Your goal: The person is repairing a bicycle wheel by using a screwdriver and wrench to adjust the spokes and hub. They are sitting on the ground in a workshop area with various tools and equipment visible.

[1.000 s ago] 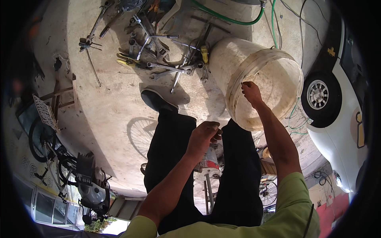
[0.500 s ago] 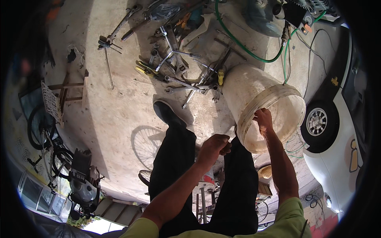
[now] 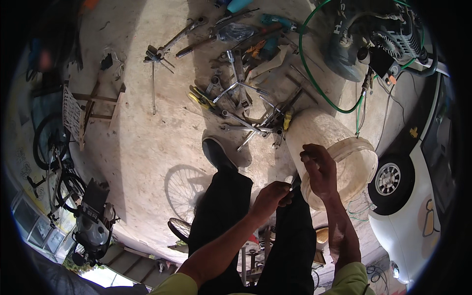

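Note:
My left hand [image 3: 273, 197] is closed in front of my right knee, with a small bright glint at its fingertips. What it grips is too small to make out. My right hand [image 3: 320, 171] is just above it to the right, in front of the rim of a dirty white bucket [image 3: 309, 129]. Its fingers are bent in toward the thumb, and anything between them cannot be made out. The bucket's wide mouth faces me, and part of its rim is hidden behind the right hand and wrist.
Beyond my shoe [image 3: 219, 153] lie several wrenches [image 3: 241, 120], a four-way lug wrench [image 3: 237, 78], yellow-handled pliers [image 3: 200, 100] and a yellow-handled screwdriver [image 3: 287, 119]. A green hose [image 3: 314, 83] curves past the bucket to a machine [image 3: 393, 44]. A white car [image 3: 400, 231] stands right, a motorcycle [image 3: 96, 226] left.
My right hand has come out of the bucket's mouth to the near side of its rim. The left hand stays closed and has shifted slightly. The whole view has moved a little.

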`<state>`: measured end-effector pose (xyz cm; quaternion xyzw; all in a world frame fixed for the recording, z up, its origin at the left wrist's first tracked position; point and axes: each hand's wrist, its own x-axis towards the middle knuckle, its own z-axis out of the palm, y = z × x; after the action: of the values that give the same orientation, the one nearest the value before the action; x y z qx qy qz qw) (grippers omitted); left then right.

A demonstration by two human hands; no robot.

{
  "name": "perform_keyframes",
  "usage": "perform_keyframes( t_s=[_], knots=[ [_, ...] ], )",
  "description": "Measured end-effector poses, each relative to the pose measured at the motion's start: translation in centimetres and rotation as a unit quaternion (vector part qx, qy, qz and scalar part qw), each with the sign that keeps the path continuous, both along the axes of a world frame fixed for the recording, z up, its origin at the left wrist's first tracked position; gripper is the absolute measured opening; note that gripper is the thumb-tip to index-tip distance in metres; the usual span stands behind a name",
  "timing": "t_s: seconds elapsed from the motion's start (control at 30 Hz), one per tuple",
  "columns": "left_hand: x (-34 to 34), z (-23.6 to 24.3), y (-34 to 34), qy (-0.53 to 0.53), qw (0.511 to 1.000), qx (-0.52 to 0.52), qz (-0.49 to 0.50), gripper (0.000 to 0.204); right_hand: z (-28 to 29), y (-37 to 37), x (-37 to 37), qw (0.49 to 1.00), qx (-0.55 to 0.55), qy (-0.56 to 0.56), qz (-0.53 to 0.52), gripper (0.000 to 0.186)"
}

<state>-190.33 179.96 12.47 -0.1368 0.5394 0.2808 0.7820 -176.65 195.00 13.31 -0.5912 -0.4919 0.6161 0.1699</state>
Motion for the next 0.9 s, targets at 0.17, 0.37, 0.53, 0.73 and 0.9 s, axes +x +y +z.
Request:
perform_keyframes(
  t_s=[0.17, 0.37, 0.53, 0.73, 0.9],
  knots=[
    [-1.1, 0.3, 0.4, -0.007, 1.000, -0.005, 0.005, 0.030, -7.8, 4.1, -4.4, 0.993, -0.113, 0.030, -0.005, 0.030],
    [-2.2, 0.7, 0.9, -0.016, 1.000, -0.001, 0.015, 0.031, -19.6, 6.3, -6.7, 0.962, -0.249, -0.062, -0.092, 0.028],
    [-2.7, 0.4, 0.8, -0.017, 1.000, 0.002, 0.013, 0.033, -29.9, 5.5, -5.1, 0.944, -0.070, -0.299, 0.125, 0.039],
    [-4.2, 0.3, 0.4, -0.032, 0.999, 0.016, 0.026, 0.038, -32.4, 5.8, -5.7, 0.939, -0.037, -0.340, 0.029, 0.048],
    [-5.5, 0.6, 1.1, -0.023, 1.000, 0.006, 0.018, 0.037, -36.0, 6.9, -3.6, 0.905, -0.023, -0.411, 0.111, 0.048]
  ],
)
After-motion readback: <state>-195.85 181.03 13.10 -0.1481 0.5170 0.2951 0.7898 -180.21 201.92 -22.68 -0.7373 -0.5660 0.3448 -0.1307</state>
